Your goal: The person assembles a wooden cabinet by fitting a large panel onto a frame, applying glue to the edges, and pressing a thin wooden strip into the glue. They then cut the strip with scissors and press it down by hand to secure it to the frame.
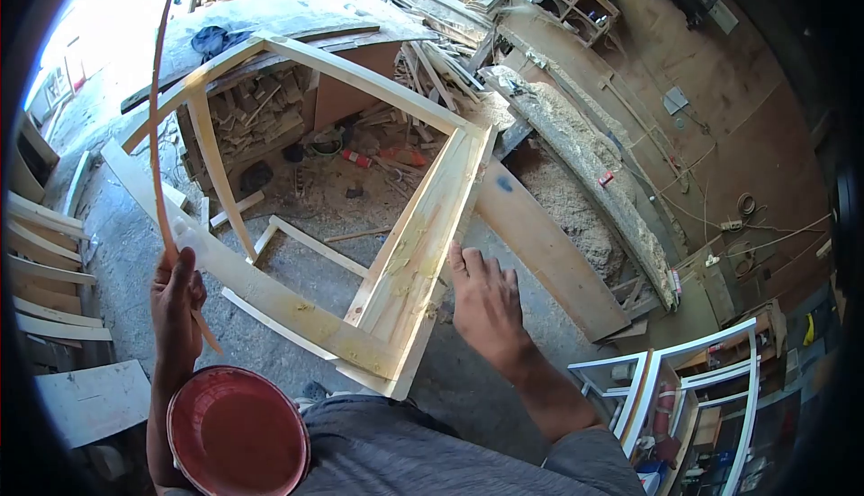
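Observation:
My left hand [177, 302] is closed around a long thin wooden strip [155, 136] that stands nearly upright. Beside that wrist a round red container [238, 433] rests against the forearm; what supports it is hidden. A pale wooden frame [360, 82] with yellowish smears lies in front of me, its near corner close to my body. My right hand [484, 302] is at the frame's right side board [418, 235], fingers curled against its outer edge. Whether those fingers pinch anything small cannot be made out.
A wide plank [549, 253] extends right of the frame. Behind it lies a sawdust-covered beam [585, 154]. Wood offcuts [256, 109] are piled beyond the frame. White-edged frames [693, 361] stand at lower right, and curved wooden pieces [54, 271] line the left.

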`<state>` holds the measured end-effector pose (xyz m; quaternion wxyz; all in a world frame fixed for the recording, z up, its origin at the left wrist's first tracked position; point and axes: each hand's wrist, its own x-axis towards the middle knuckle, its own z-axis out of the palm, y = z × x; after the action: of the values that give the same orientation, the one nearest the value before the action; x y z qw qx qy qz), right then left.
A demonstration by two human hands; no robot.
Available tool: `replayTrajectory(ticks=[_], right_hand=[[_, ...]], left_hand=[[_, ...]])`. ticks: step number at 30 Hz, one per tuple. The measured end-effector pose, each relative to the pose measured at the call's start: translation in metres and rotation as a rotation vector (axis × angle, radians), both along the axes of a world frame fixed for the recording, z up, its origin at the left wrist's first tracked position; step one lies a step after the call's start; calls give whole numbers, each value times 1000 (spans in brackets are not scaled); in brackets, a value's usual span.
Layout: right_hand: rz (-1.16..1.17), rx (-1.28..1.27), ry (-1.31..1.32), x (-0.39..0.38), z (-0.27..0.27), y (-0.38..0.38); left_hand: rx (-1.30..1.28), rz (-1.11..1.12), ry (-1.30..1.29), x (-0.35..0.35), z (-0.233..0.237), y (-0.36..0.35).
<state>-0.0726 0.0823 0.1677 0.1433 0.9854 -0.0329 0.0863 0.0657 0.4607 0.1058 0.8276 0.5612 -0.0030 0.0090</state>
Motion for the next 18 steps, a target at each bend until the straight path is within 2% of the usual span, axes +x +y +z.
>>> replayTrajectory(ticks=[6,12,16,18], right_hand=[[31,4,-2,0,-1,-4],[-6,-51,-72,26,-3,-35],[72,35,-42,18,-2,-36],[99,-1,-33,17,1,-39]], left_hand=[[104,-104,-43,8,7,-25],[112,-46,-43,8,6,-40],[105,-3,-17,4,3,-44],[97,40,14,2,6,-47]])
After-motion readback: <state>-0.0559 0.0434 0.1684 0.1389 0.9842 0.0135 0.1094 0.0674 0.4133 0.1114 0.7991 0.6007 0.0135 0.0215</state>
